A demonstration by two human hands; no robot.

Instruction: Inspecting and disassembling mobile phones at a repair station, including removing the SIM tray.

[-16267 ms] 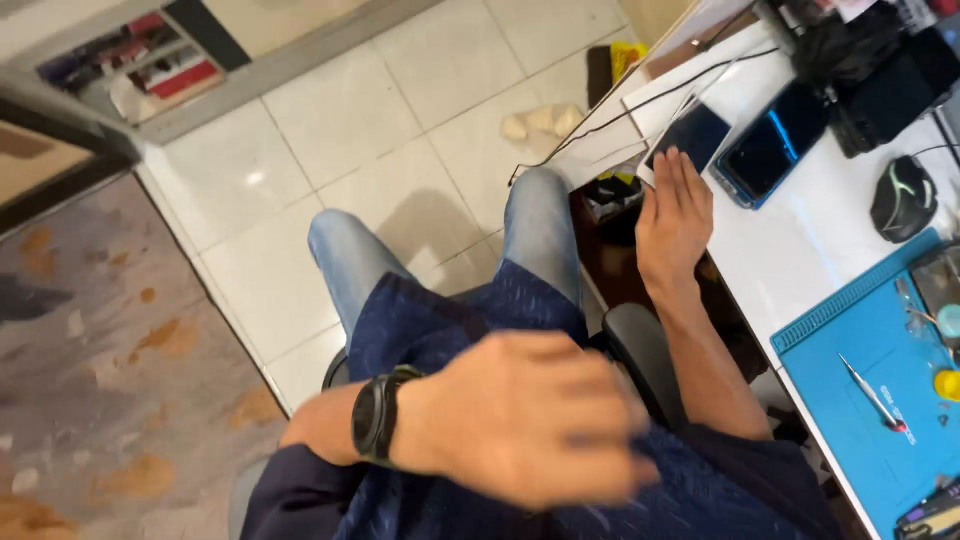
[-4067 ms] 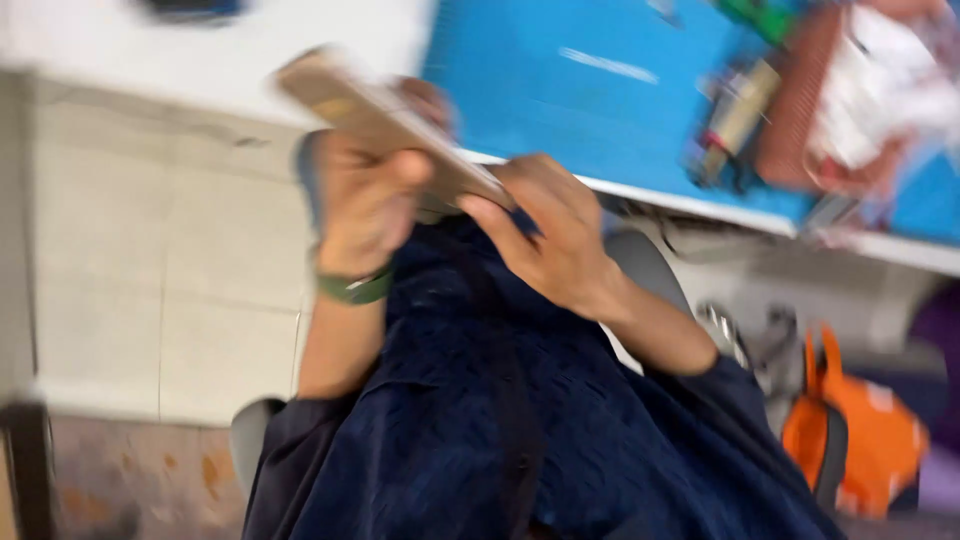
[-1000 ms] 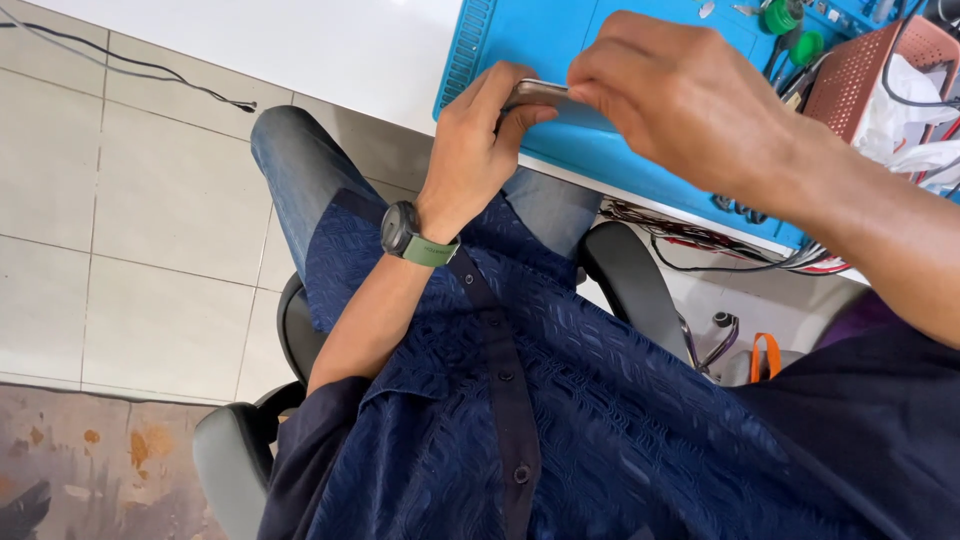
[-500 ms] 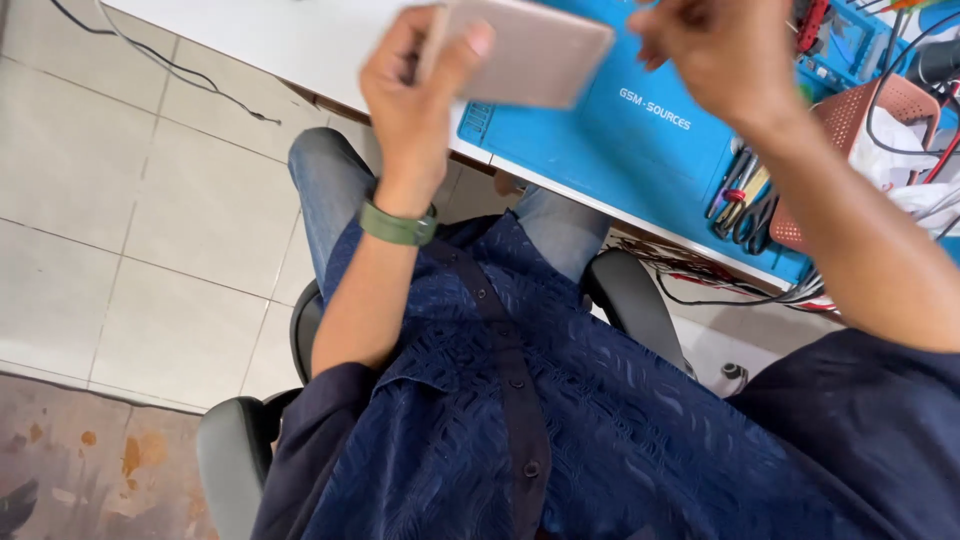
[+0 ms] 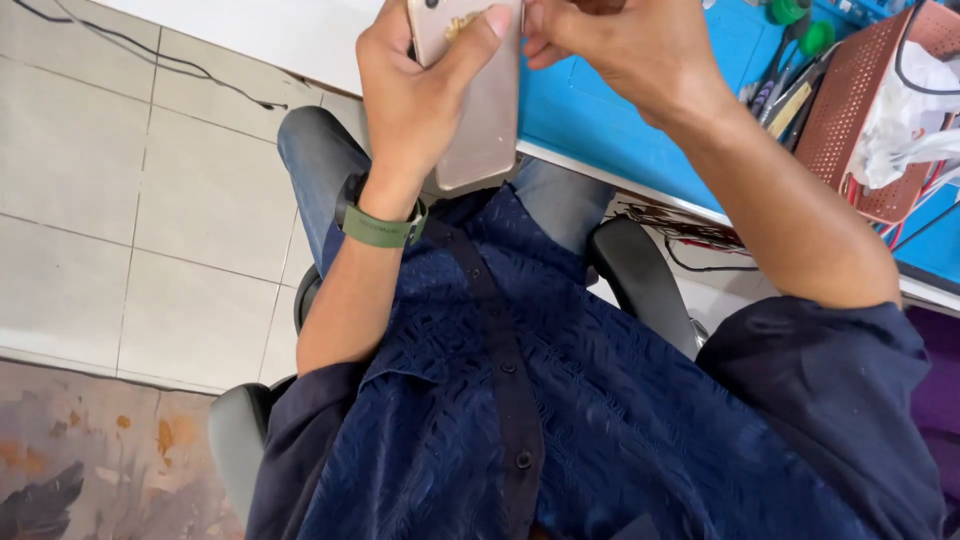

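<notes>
I see the phone (image 5: 478,95) upright between my two hands, above my lap and in front of the bench (image 5: 300,35) edge. My left hand (image 5: 420,85) wraps it from the left; my right hand (image 5: 630,50) sits just to its right, at its top corner. Behind them a mat (image 5: 590,110) lies on the bench. Screwdrivers (image 5: 785,70) lie on the mat to the right, and a basket (image 5: 850,110) stands further right.

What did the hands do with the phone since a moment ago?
The left hand turned the gold phone from lying flat to standing upright, its back facing the camera, and brought it closer to the body. The right hand came back to the phone's top edge. The left hand kept its grip; the blue mat stayed put.
</notes>
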